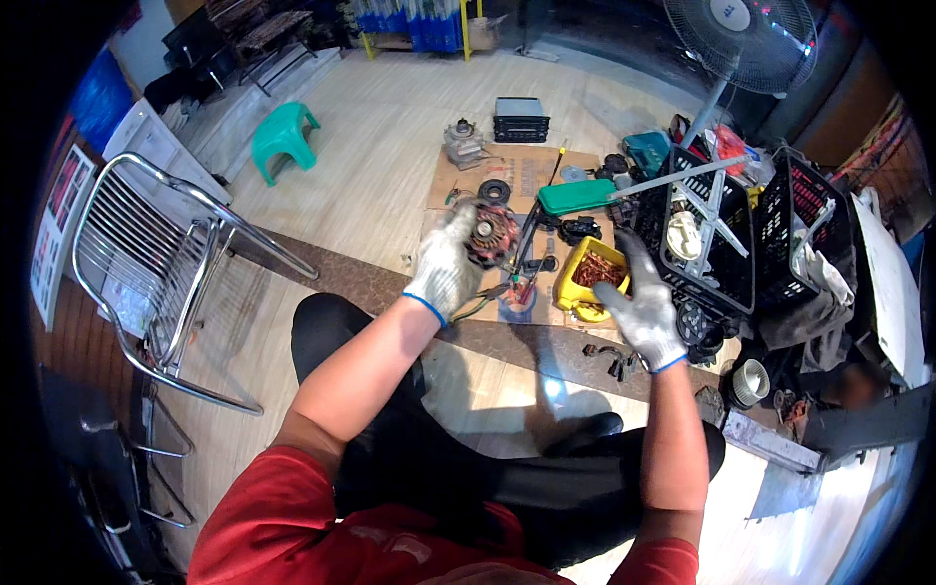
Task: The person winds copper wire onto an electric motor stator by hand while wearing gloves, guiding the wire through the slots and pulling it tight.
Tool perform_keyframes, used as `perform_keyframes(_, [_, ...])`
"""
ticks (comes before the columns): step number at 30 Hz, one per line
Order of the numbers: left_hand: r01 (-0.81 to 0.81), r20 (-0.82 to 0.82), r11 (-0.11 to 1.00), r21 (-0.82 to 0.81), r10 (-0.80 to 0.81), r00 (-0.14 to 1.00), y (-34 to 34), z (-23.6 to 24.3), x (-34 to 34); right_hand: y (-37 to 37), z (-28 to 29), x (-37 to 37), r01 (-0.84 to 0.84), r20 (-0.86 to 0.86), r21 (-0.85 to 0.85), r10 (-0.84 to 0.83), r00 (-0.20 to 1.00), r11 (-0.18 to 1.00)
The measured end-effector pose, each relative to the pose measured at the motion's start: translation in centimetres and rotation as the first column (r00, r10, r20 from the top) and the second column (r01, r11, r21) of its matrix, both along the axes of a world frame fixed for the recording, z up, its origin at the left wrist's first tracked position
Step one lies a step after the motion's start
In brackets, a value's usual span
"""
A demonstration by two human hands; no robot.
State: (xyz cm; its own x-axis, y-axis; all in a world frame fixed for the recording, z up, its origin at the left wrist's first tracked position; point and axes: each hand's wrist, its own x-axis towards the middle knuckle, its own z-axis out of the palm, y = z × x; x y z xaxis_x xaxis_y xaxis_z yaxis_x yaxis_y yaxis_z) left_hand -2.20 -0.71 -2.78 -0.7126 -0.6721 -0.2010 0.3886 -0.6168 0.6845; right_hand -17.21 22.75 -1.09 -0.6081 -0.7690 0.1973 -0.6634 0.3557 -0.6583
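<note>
My left hand [447, 255], in a white knit glove, grips a round, dark motor part with reddish windings [490, 232] over the cardboard [444, 185]. My right hand [638, 310], also gloved, is open beside a yellow container [575, 297] of small copper-coloured pieces [598, 265]. A black ring part [494, 192] lies behind the held part, with a grey metal housing [464, 144] farther back. Cables and long thin tools [502, 291] lie between my hands, and a green plastic case [575, 197] sits behind the yellow container.
Black crates [717, 283] stand at right under a pedestal fan [738, 39]. A black electronic unit [520, 125] sits at the back. A teal stool [283, 136] and metal chair [166, 283] are on the left. A white blower wheel [751, 380] lies at lower right.
</note>
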Motion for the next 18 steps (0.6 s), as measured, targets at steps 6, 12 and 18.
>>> perform_keyframes(6, [0.304, -0.191, 0.952, 0.018, -0.296, 0.936, 2.6, -1.4, -1.0, -4.5, -1.7, 4.0, -0.135, 0.071, -0.234, 0.155, 0.985, 0.963])
perform_keyframes(12, [0.224, -0.109, 0.974, -0.037, -0.227, 0.968, 2.4, -1.5, -1.1, -4.5, -2.0, 4.4, -0.113, 0.194, -0.125, 0.136, 0.972, 0.986])
perform_keyframes(18, [0.214, -0.100, 0.975, -0.067, -0.220, 0.970, 2.9, -0.5, -0.9, -3.9, -2.2, 5.3, -0.133, -0.193, -0.141, 0.104, 0.976, 0.981])
